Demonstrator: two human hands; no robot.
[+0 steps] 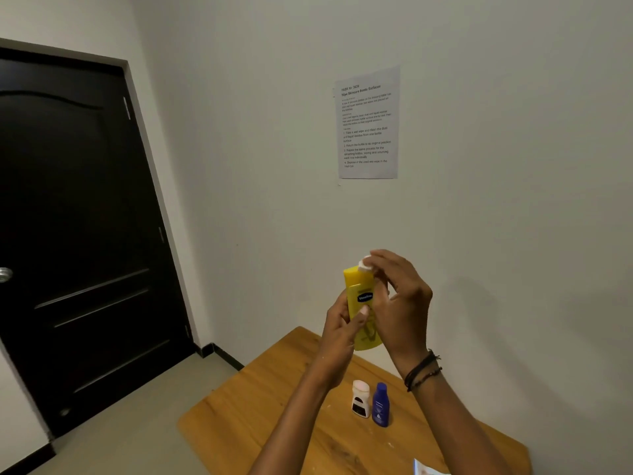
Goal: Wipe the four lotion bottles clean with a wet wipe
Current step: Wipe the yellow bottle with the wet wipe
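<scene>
Head view. Tall yellow plastic lotion bottle (356, 286), white-capped, upright in air above tan wooden table (257, 406); lower body gripped by left hand (339, 334). Right hand (400, 303) curled at cap, hold not discernible. Small white bottle (360, 399) just beside small dark blue bottle (380, 404), standing on table.

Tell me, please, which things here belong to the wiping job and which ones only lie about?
For the job: yellow bottle, held in the left hand; white bottle; blue bottle; white packet, half in view, perhaps wipes.
Just there: wooden table, black door, printed sheet on the wall.
</scene>
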